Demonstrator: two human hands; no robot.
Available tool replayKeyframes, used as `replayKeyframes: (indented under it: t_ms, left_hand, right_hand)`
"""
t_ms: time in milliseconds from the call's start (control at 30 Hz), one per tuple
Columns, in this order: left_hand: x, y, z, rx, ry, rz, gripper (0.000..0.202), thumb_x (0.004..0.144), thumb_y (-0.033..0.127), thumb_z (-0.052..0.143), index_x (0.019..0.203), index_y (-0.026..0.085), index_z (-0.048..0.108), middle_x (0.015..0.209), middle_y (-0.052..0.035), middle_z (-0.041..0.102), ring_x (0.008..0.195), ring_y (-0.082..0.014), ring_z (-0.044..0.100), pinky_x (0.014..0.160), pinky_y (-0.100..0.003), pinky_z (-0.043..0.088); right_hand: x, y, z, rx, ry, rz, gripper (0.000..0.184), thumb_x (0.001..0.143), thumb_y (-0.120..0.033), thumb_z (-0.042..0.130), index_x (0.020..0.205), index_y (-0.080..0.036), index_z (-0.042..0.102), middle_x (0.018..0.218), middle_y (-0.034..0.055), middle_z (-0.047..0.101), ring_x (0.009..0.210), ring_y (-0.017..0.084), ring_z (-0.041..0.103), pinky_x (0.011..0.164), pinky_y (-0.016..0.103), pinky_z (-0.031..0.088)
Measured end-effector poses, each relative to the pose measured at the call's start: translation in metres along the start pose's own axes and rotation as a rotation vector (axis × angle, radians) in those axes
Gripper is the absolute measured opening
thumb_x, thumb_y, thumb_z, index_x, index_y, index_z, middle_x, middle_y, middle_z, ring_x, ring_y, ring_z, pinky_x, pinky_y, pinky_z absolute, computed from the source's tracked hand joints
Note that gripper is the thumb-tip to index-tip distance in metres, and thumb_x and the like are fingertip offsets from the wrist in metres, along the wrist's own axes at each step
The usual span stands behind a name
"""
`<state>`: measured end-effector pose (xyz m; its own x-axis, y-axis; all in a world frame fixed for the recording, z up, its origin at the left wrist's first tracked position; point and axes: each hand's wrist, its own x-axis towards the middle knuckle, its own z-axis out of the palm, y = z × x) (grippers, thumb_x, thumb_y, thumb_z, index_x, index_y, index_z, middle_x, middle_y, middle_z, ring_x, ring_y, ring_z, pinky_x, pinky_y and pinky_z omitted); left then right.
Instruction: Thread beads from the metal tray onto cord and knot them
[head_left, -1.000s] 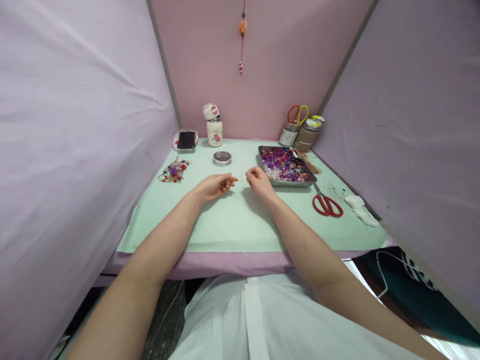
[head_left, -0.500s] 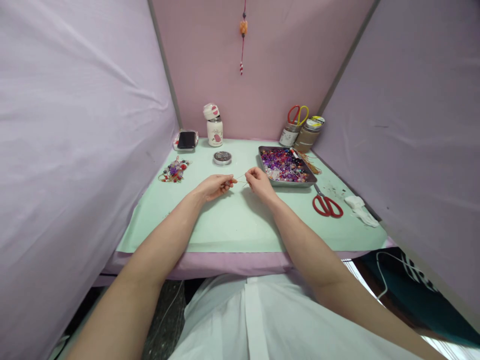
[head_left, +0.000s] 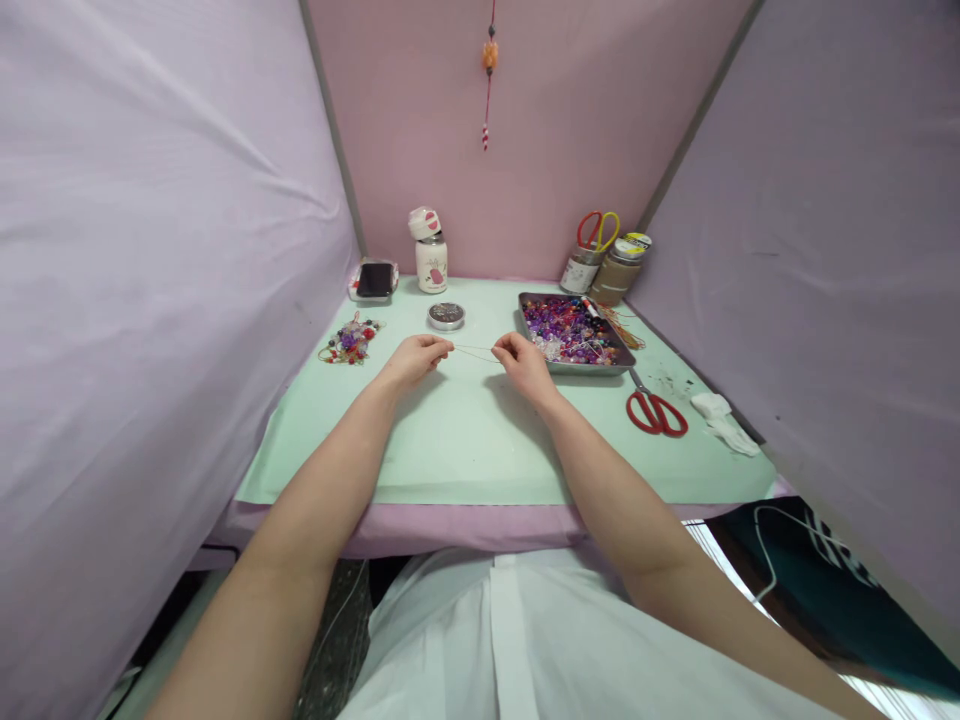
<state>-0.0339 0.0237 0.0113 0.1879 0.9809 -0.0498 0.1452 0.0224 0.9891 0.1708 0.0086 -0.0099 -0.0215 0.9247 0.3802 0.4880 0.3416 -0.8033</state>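
Cord, super thin and pale, is strung across the gap between two bare hands, just above a mint-green table mat. Looks like two strands, pretty close together. Left hand has its fingertips pinched on one end, the other fingers curled in, and I honestly can't tell if anything else is tucked in that palm. Right hand is pinching the other end, thumb against fingers, right by the near left corner of a metal tray.

That tray's loaded with beads, mostly purple with some red, clear and dark ones mixed in. Red-handled scissors lie just beside its near right corner, and some crumpled white cloth or tissue sits further right.

Over on the left there's a little tangle of beaded pieces, and a round shallow container sits a bit behind the hands. Further back you've got a white bottle with its top tilted, plus two jars on the right, one with red and yellow handles poking up.
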Motion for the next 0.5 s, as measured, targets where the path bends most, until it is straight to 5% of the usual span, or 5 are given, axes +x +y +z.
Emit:
replayKeyframes:
  t_ms: [233, 367, 500]
  left_hand:
    - [0.001, 0.000, -0.006, 0.267, 0.058, 0.057, 0.028, 0.069, 0.042, 0.060, 0.075, 0.015, 0.062, 0.060, 0.0027, 0.049, 0.052, -0.0084, 0.036, 0.051, -0.023, 0.026]
    - [-0.006, 0.005, -0.001, 0.340, -0.019, 0.053, 0.029, 0.069, 0.042, 0.059, 0.078, 0.015, 0.064, 0.060, 0.0021, 0.050, 0.054, -0.0093, 0.039, 0.051, -0.023, 0.028]
    - [-0.014, 0.009, 0.007, 0.344, -0.157, 0.059, 0.030, 0.071, 0.042, 0.059, 0.080, 0.015, 0.065, 0.066, 0.0010, 0.052, 0.056, -0.0094, 0.041, 0.051, -0.023, 0.030]
  right_hand:
    - [0.003, 0.014, 0.000, -0.201, -0.084, -0.105, 0.020, 0.085, -0.026, 0.047, 0.083, -0.018, 0.065, 0.084, 0.0049, 0.061, 0.080, 0.016, 0.054, 0.079, 0.029, 0.040]
    - [-0.002, 0.010, 0.006, -0.239, -0.018, -0.145, 0.023, 0.086, -0.027, 0.048, 0.096, -0.017, 0.066, 0.109, 0.0107, 0.058, 0.088, 0.017, 0.055, 0.084, 0.031, 0.041]
    - [-0.010, -0.004, 0.015, -0.046, -0.154, -0.133, 0.030, 0.084, -0.032, 0.052, 0.109, -0.018, 0.062, 0.111, 0.0083, 0.062, 0.071, 0.012, 0.053, 0.073, 0.027, 0.044]
